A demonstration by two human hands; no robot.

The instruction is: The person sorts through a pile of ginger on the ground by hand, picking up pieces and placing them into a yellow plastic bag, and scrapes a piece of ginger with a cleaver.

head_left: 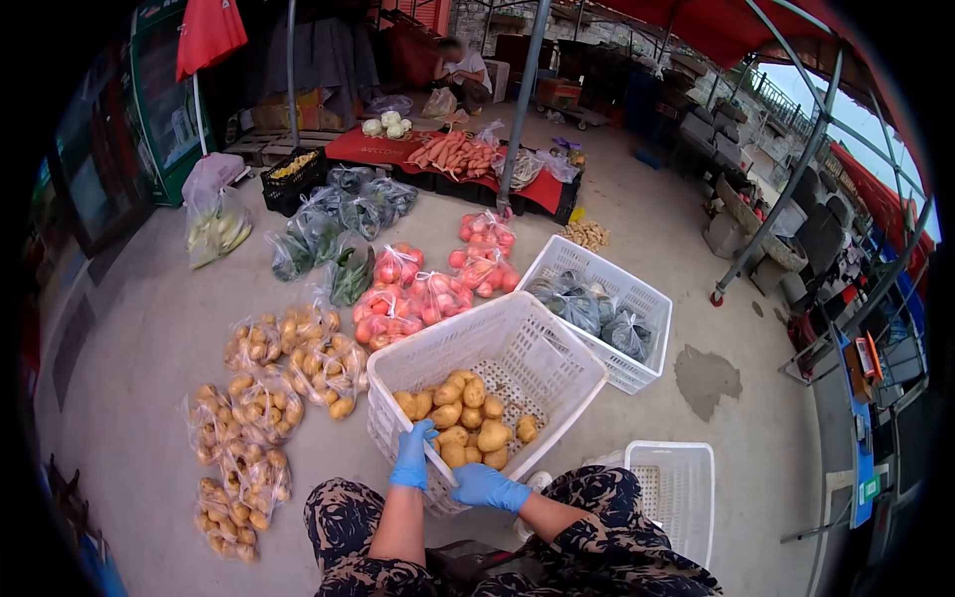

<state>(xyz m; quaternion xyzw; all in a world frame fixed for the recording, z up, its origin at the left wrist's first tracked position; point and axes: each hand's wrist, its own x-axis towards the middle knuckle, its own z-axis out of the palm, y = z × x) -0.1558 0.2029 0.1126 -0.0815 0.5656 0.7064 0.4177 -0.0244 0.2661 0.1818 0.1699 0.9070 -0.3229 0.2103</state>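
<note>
A white plastic crate (552,368) is tilted in front of me, with loose potatoes (463,413) gathered at its near left side. My left hand (412,456), in a blue glove, grips the crate's near left rim. My right hand (489,488), also gloved in blue, is closed at the near rim, lower and further right; its fingertips are partly hidden by the rim. Bagged potatoes (267,406) lie on the ground to the left. Beyond the crate are bags of red tomatoes (438,296).
A second white crate (652,338) with bagged dark green vegetables stands behind right, another white crate (691,497) at lower right. Bagged greens (318,229), a red-covered stand (542,191) with carrots, and a metal pole (525,95) are further back. A person (466,72) crouches far behind.
</note>
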